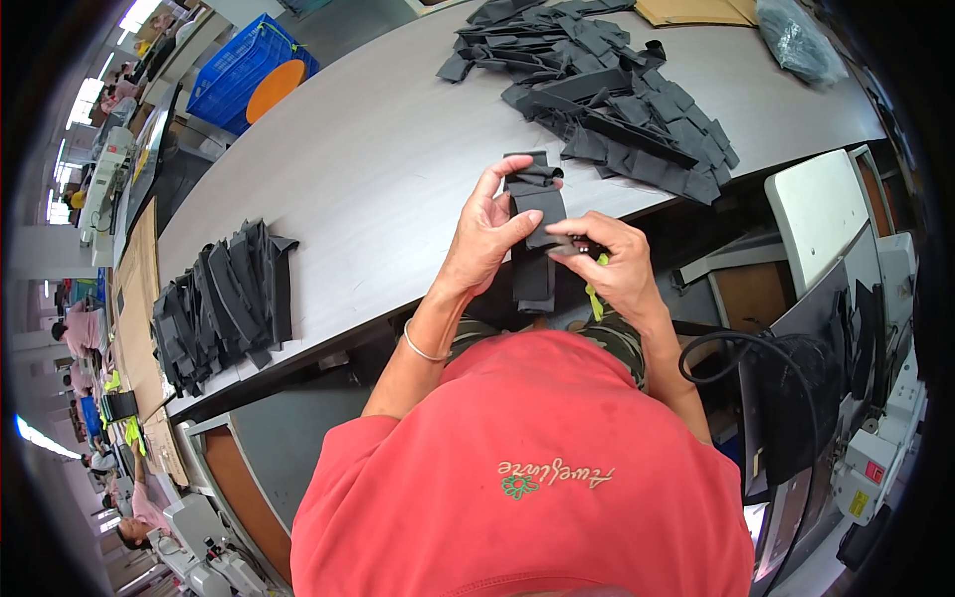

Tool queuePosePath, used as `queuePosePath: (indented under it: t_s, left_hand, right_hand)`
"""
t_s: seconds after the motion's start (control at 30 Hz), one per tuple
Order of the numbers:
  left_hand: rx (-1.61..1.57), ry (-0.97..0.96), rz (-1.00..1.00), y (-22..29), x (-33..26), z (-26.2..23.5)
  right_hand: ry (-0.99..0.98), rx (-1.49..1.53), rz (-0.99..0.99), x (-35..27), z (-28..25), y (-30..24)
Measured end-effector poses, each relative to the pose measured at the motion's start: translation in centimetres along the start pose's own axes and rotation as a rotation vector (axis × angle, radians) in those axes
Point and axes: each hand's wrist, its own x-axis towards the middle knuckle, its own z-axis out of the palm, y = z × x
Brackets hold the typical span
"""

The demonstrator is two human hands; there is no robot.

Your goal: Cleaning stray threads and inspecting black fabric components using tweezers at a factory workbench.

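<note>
Left hand (489, 234) is clamped on a black fabric strip (534, 239) above the bench (378, 159) edge; right hand (609, 261) pinches it, perhaps with a small tool; a loose grip could let the strip slip

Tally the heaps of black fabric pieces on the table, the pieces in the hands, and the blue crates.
Heaps of black fabric pieces on the grey table: 2, a left stack and a far heap
Black fabric piece held in both hands: 1
Blue crate: 1
Total: 4
</note>
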Motion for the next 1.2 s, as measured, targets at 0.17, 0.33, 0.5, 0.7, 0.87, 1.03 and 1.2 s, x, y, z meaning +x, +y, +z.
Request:
queuePosePath:
  t_s: [0.17,0.33,0.5,0.7,0.87,1.03,1.2]
  left_hand:
    - [0.123,-0.015,0.11,0.4,0.2,0.2]
    - [0.209,-0.018,0.131,-0.2,0.0,1.0]
    - [0.298,0.003,0.127,-0.3,-0.1,1.2]
    - [0.298,-0.001,0.128,-0.4,0.1,1.3]
    - [0.272,0.017,0.111,-0.3,-0.2,1.2]
    - [0.304,0.016,0.13,-0.4,-0.2,1.1]
    - [0.372,-0.021,0.163,-0.9,0.0,0.6]
  right_hand:
    - [0.053,0.209,0.249,0.8,-0.9,-0.7]
    - [0.201,-0.064,0.143,1.4,0.2,-0.9]
    - [0.232,-0.2,0.078,1.6,0.6,-0.7]
    - [0.215,-0.255,0.051,1.6,0.4,-0.9]
    - [0.236,-0.165,0.102,1.4,0.2,-0.9]
    - [0.209,-0.207,0.123,1.5,0.1,-1.2]
    - [0.226,-0.218,0.092,1.6,0.5,-1.1]
